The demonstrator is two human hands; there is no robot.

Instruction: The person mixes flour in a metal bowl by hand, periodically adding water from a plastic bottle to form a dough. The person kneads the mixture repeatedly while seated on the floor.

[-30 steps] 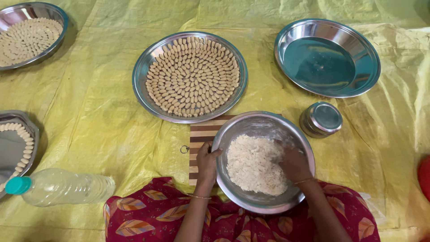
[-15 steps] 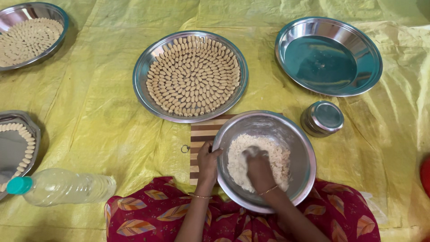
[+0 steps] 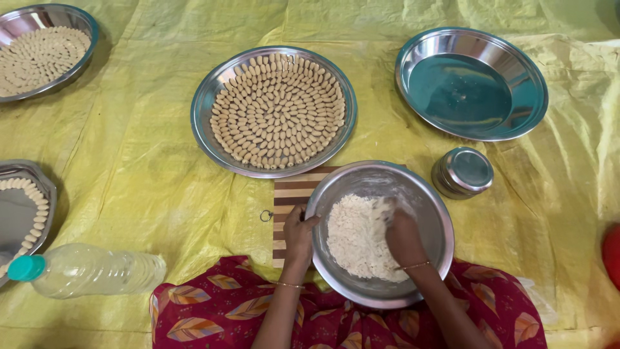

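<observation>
Now, low and just right of centre in the frame, the right hand (image 3: 403, 236) is pressing into the pale crumbly dough (image 3: 355, 236) inside the round steel mixing bowl (image 3: 433, 213), fingers buried, so its grip cannot be told. The left hand (image 3: 298, 232) is clamping the bowl's left rim, over a striped wooden board (image 3: 290, 194). Kneading seems underway; gathering the loose crumbs will likely need firm pressing.

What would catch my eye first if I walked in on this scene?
The steel plate at centre, packed with rings of small dough pieces. Below it, the right hand presses into pale crumbly dough in a steel bowl, whose rim the left hand grips.
</observation>
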